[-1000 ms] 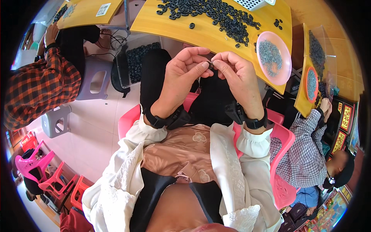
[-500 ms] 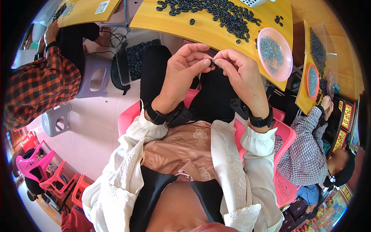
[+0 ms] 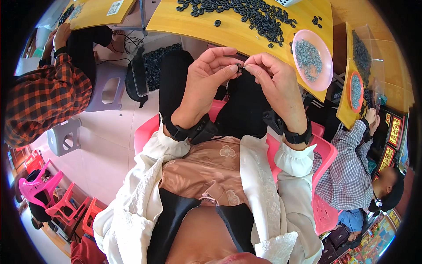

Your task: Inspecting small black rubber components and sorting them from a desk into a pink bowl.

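Observation:
Above my lap, my left hand [image 3: 207,74] pinches a small black plastic piece [image 3: 239,68] between thumb and forefinger, its other fingers loosely curled. My right hand [image 3: 276,77] meets it from the other side, thumb and forefinger pressed together at the piece's right edge. Whatever sits between those right fingertips is too small to make out. Beyond my hands, many loose black oval pieces [image 3: 263,27] with holes lie heaped on the yellow table [image 3: 193,28]. A pink bowl [image 3: 326,66] of small silver metal parts [image 3: 307,59] stands at the table's right corner.
A clear bin [image 3: 140,72] of black pieces stands on the floor, left of my knees. Another yellow table [image 3: 346,108] at right carries an orange bowl [image 3: 356,90]. People in checked shirts sit left [image 3: 48,97] and right [image 3: 345,171]. A grey stool [image 3: 63,137] stands at left.
Both hands have shifted very slightly, and the black piece has turned a little between the fingertips so more of it shows. The hands stay together above my lap.

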`<state>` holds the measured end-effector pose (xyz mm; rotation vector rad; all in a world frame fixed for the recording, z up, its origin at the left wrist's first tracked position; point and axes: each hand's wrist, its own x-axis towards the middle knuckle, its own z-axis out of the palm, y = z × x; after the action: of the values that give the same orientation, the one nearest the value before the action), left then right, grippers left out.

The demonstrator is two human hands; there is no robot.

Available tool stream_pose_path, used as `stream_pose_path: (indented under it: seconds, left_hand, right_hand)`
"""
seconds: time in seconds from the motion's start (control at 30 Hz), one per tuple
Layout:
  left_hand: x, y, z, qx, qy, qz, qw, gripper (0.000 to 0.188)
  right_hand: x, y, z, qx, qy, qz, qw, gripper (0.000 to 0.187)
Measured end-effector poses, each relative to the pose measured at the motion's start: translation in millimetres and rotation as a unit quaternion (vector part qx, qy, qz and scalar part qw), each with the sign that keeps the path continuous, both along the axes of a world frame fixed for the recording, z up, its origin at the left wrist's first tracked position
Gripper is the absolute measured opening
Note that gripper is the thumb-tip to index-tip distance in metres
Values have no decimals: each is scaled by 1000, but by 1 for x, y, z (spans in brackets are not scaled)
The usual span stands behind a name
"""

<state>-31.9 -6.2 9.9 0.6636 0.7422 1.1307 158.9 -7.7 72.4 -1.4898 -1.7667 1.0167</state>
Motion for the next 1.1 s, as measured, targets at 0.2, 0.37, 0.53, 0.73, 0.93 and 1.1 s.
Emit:
stream_pose_path:
  seconds: [0.2,0.37,0.53,0.73,0.93,1.1]
  left_hand:
    - [1,-1,-1,6,8,5,1000,37]
    - [1,-2,-2,4,10,7,1000,37]
    - [-1,-1,-2,21,26,10,999,35]
    - [1,-1,-2,20,25,37,999,31]
    - [1,-4,-9,25,37,55,997,31]
    - [6,-4,-9,14,27,66,997,29]
  right_hand:
    - [0,-1,-1,-2,9,-1,1000,15]
    - [-2,-2,-2,-12,6,-1,1000,15]
    - [-6,-5,2,-32,10,-22,999,15]
    - [-14,-13,-11,20,20,-68,997,16]
    - [-18,-15,-21,-92,94,-101,986,16]
    - [-15,-14,-26,-119,148,-114,975,18]
